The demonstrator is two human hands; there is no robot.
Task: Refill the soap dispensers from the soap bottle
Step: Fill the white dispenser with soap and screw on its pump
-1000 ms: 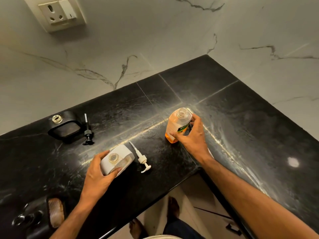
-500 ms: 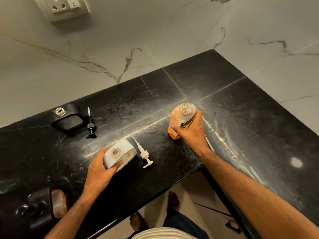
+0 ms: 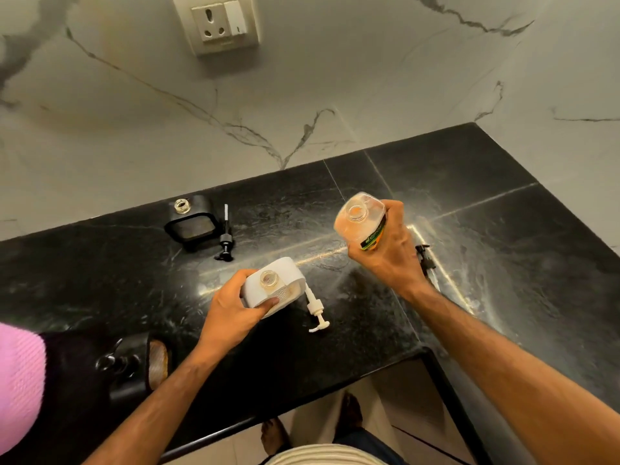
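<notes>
The black stone counter [image 3: 486,263] fills most of my view, set into a corner of white marbled wall [image 3: 335,78] with a socket plate [image 3: 219,23] high up. My right hand [image 3: 389,253] grips the soap bottle [image 3: 360,218] round its lower body, fingers curled about it; the bottle is lifted off the counter, tilted, its open mouth facing up toward me, orange soap inside. My left hand [image 3: 235,303] holds the white dispenser [image 3: 273,285] where it stands on the counter, thumb on its near side and fingers wrapped round the far left edge; its neck is uncapped. The white pump [image 3: 315,308] lies just beside it on the right. Farther back stands a black dispenser [image 3: 193,223], neck open too, with its black pump [image 3: 226,239] lying alongside. A third dark dispenser [image 3: 134,362] sits at my near left, beside something pink [image 3: 20,380].
</notes>
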